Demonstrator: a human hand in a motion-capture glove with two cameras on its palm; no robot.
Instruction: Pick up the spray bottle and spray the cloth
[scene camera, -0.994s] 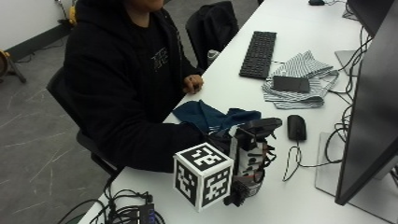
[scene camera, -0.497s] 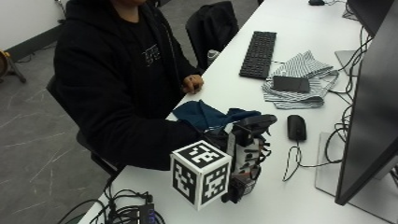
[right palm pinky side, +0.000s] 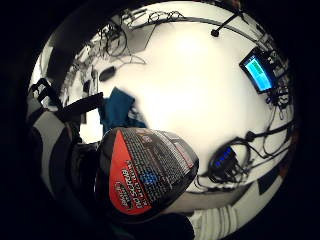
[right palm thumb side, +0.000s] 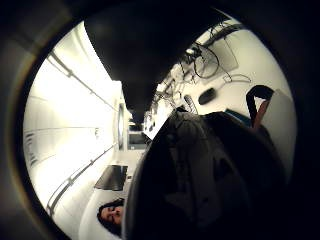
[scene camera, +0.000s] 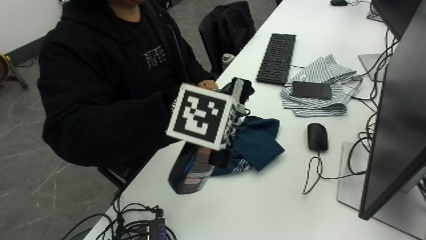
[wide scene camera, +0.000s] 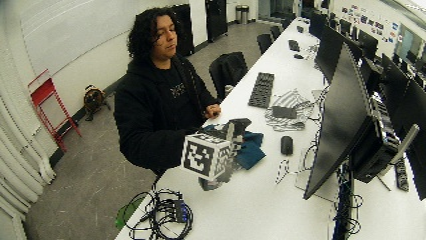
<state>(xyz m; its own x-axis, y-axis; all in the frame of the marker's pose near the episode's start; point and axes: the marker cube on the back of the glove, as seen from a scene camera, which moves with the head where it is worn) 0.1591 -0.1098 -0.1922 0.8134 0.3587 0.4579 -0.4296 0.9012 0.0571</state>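
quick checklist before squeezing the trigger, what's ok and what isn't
1. Bottle in the right hand: ok, lifted off the table.
2. Cloth within range: ok, blue cloth lies on the table beside the bottle.
3. Nozzle aimed at cloth: cannot tell, hidden.
4. Finger on trigger: cannot tell.
5. Mouse clear of the spray: not ok, it sits close beside the cloth.

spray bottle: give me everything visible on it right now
The dark spray bottle with a red, black and white printed label looks like plastic. It is lifted off the white table, tilted, base towards the near table edge, beside the crumpled dark blue cloth. The black-gloved right hand grips its upper part, hiding the nozzle. Fill level cannot be told.
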